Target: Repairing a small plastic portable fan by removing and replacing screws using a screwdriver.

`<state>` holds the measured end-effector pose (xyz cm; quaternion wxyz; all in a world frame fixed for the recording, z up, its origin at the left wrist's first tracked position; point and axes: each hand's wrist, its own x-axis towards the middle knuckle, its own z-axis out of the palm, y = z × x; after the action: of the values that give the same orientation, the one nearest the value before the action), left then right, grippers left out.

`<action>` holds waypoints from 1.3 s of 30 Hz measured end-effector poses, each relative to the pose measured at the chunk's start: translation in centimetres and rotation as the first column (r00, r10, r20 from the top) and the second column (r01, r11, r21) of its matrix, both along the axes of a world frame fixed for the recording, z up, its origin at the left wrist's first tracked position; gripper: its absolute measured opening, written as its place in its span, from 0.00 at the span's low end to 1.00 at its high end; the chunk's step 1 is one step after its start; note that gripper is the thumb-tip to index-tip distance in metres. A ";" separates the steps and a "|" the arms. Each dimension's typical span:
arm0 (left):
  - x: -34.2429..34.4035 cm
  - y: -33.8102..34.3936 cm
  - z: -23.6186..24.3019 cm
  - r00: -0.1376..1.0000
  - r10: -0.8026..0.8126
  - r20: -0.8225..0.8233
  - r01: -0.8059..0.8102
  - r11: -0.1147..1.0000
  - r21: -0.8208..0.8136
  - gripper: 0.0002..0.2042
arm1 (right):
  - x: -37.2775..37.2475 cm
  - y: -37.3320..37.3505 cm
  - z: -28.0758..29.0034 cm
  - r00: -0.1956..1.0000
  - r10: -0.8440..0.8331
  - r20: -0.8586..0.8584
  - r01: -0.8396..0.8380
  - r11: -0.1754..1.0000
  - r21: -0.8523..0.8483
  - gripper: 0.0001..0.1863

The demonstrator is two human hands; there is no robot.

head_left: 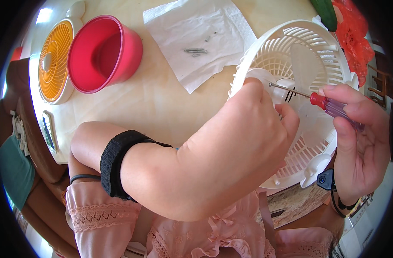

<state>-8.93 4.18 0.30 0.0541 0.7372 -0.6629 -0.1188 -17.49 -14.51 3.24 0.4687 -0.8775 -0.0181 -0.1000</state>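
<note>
Screwdriver [319,100] tip perhaps bears screw [271,84].

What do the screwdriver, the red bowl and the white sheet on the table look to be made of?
Screwdriver: shiny, probably metal shaft; translucent handle, likely plastic. Red bowl: smooth and glossy, so probably plastic. White sheet: matte, creased and soft-looking, probably paper.
</note>
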 end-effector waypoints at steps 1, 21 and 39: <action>0.0 0.0 0.0 1.000 -0.010 0.004 0.010 1.000 -0.001 0.14 | 0.0 0.2 -0.1 1.000 -0.017 0.012 0.017 1.000 0.001 0.10; 0.1 -0.1 0.4 0.998 -0.043 0.035 0.041 0.997 0.065 0.20 | 0.4 -0.8 0.8 0.997 0.050 -0.052 -0.057 0.985 -0.161 0.14; -0.1 0.2 0.5 0.997 -0.053 0.046 0.050 0.996 0.077 0.18 | 2.4 0.6 1.7 0.995 -0.046 -0.084 0.026 0.972 -0.232 0.20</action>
<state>-9.06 4.33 0.85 0.0068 0.7241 -0.6778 -0.1274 -15.07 -13.94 4.99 0.3622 -0.9297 0.0072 -0.0667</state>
